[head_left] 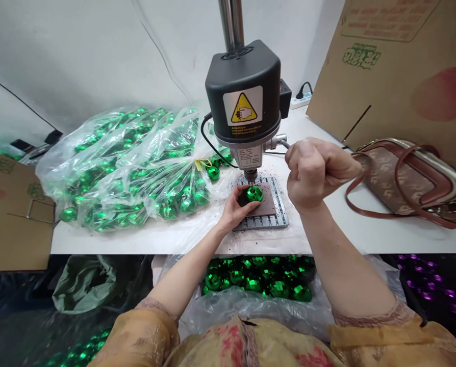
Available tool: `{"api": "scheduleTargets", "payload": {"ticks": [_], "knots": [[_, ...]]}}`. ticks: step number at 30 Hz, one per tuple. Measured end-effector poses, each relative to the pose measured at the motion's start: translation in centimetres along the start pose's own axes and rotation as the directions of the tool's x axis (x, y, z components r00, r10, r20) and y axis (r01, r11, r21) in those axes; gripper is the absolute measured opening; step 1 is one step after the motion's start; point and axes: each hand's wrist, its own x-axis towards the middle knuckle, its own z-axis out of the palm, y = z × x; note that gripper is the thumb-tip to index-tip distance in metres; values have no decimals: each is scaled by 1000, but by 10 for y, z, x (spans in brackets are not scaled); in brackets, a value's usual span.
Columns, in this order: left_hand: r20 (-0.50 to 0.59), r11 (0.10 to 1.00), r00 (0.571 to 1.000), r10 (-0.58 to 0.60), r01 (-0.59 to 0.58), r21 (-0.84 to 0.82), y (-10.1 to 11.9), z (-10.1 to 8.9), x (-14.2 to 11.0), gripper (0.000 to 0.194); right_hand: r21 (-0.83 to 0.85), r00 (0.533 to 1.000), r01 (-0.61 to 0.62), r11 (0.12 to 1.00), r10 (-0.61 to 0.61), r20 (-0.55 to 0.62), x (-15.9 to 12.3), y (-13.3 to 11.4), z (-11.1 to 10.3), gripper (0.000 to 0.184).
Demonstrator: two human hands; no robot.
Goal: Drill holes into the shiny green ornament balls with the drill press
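Note:
A shiny green faceted ball (255, 194) rests on a brown board (268, 205) over the slotted metal base (282, 216) of a bench drill press (243, 92). My left hand (236, 208) grips the ball from its left side, thumb in front and fingers behind. Right above the ball is the drill chuck (251, 176), its bit reaching down to the ball's top; whether it has entered cannot be made out. My right hand (314, 171) is closed in a fist around the drill press's feed lever (284, 143), whose outer end is hidden in the fingers.
A clear plastic bag (128, 168) full of green balls lies left of the drill. More green balls (253, 280) sit below the table edge before me. To the right are a brown handbag (407, 176) and a cardboard box (396, 66); another carton (14, 214) stands left.

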Motion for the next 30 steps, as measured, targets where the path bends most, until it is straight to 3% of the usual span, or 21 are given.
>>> {"api": "scheduleTargets", "payload": {"ticks": [20, 22, 24, 27, 30], "knots": [[-1, 1000, 1000, -1, 1, 10, 1, 0, -1, 60, -14, 990, 85, 996, -83, 113, -20, 2, -18, 48], [-9, 1000, 1000, -8, 8, 15, 2, 1, 0, 61, -46, 997, 34, 998, -30, 77, -14, -3, -13, 49], [-20, 999, 1000, -15, 16, 33, 1, 2, 2, 60, -97, 996, -93, 991, 94, -1, 2, -9, -3, 49], [-76, 996, 997, -7, 14, 88, 3, 3, 3, 56, -119, 944, -330, 936, 326, -51, 34, -13, 17, 47], [-160, 988, 987, 24, 1, 156, 13, 1, -7, 49, -65, 925, -376, 924, 371, -78, 57, -10, 29, 44]]}}
